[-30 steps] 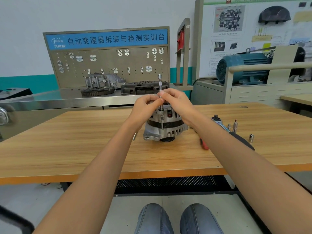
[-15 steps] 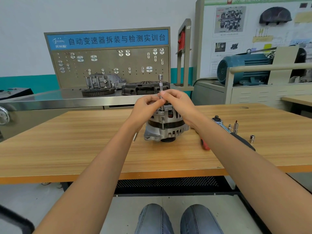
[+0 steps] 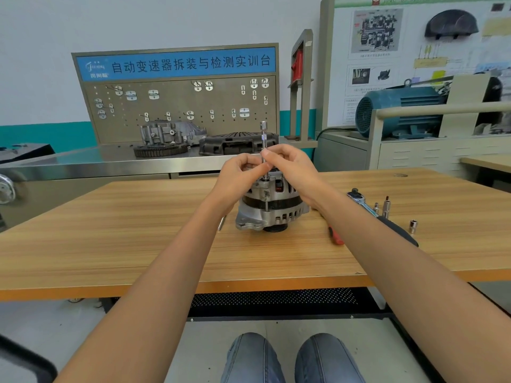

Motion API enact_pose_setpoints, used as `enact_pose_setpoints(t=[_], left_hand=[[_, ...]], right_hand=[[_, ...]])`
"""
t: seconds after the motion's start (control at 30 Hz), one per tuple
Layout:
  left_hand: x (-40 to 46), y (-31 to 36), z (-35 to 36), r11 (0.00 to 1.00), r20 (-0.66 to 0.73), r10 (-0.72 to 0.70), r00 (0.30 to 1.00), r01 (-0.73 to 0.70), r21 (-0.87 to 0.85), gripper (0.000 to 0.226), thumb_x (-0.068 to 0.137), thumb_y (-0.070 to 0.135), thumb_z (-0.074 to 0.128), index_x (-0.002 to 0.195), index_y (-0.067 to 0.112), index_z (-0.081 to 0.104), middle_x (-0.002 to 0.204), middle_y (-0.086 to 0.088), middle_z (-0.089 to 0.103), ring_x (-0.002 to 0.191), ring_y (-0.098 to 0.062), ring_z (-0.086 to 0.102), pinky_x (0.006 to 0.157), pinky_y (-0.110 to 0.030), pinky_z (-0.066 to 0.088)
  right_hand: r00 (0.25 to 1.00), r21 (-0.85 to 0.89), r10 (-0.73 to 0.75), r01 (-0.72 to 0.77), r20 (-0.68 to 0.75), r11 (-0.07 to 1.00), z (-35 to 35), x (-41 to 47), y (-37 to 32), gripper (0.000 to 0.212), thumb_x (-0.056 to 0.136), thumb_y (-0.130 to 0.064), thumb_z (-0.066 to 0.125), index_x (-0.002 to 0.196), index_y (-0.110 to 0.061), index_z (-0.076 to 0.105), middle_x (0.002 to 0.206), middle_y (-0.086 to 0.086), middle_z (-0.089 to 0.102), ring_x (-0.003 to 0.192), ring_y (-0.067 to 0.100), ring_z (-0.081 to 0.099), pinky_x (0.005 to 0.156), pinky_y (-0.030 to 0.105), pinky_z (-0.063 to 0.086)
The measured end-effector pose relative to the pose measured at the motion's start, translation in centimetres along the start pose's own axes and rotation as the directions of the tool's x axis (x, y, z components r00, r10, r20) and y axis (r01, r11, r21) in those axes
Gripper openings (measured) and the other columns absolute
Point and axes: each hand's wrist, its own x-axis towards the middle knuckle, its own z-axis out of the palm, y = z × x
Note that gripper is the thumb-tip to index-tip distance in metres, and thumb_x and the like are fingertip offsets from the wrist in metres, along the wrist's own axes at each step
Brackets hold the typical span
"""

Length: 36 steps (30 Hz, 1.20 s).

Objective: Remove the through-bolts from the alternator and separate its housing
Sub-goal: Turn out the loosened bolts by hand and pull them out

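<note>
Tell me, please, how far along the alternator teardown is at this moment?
Early stage. Both hands, left hand and right hand, pinch an upright socket extension standing on a through-bolt atop the alternator. The housing halves remain joined; separation is left. The ratchet lies unused alongside.

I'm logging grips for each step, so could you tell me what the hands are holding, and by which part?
Both the left hand and right hand pinch the upright extension bar at mid-shaft, above the alternator.

A light wooden table fills the middle. At two o'clock sits a teal electric motor; at eleven o'clock, a blue-bannered grey pegboard.
</note>
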Motion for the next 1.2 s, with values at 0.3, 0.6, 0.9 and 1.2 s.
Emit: enact_pose_setpoints(t=[0.3, 0.6, 0.9, 1.2], left_hand=[[-0.06, 0.10, -0.47, 1.000, 0.063, 0.007, 0.998, -0.008, 0.004, 0.016, 0.092, 0.021, 0.061, 0.088, 0.034, 0.069, 0.088, 0.021, 0.071, 0.087, 0.010, 0.064, 0.076, -0.013, 0.047], [0.12, 0.08, -0.17, 1.000, 0.013, -0.009, 1.000, 0.009, 0.011, 0.004, 0.089, 0.025, 0.066, 0.087, 0.021, 0.065, 0.081, 0.009, 0.065, 0.067, 0.008, 0.059, 0.059, -0.005, 0.044], [-0.11, 0.28, -0.42, 1.000, 0.070, -0.006, 0.998, 0.006, 0.007, 0.017, 0.093, 0.020, 0.060, 0.090, 0.034, 0.070, 0.093, 0.019, 0.071, 0.093, 0.006, 0.063, 0.080, -0.014, 0.046], [0.13, 0.23, -0.23, 0.998, 0.045, -0.021, 0.999, 0.019, 0.053, 0.007, 0.089, 0.025, 0.066, 0.083, 0.024, 0.063, 0.084, 0.009, 0.064, 0.080, -0.002, 0.059, 0.069, -0.015, 0.043]], right_hand=[[1.000, -0.026, 0.007, -0.006, 0.018, 1.000, -0.22, 0.14, -0.04, 0.024, 0.099, -0.024, 0.046, 0.113, -0.022, 0.065, 0.104, -0.012, 0.064, 0.100, -0.003, 0.054, 0.076, 0.013, 0.036], [1.000, 0.017, 0.006, -0.007, 0.010, 1.000, -0.08, 0.03, -0.07, 0.006, 0.090, -0.031, 0.061, 0.095, -0.028, 0.063, 0.093, -0.006, 0.063, 0.090, 0.001, 0.059, 0.072, 0.015, 0.041], [0.999, -0.031, -0.013, 0.014, 0.045, 0.999, -0.20, 0.00, -0.01, 0.023, 0.098, -0.025, 0.048, 0.115, -0.021, 0.064, 0.102, -0.013, 0.064, 0.099, -0.003, 0.054, 0.076, 0.012, 0.037], [1.000, -0.004, -0.002, 0.002, -0.001, 1.000, 0.10, 0.03, -0.06, 0.009, 0.091, -0.032, 0.059, 0.097, -0.027, 0.062, 0.093, -0.006, 0.063, 0.092, 0.002, 0.058, 0.072, 0.015, 0.040]])
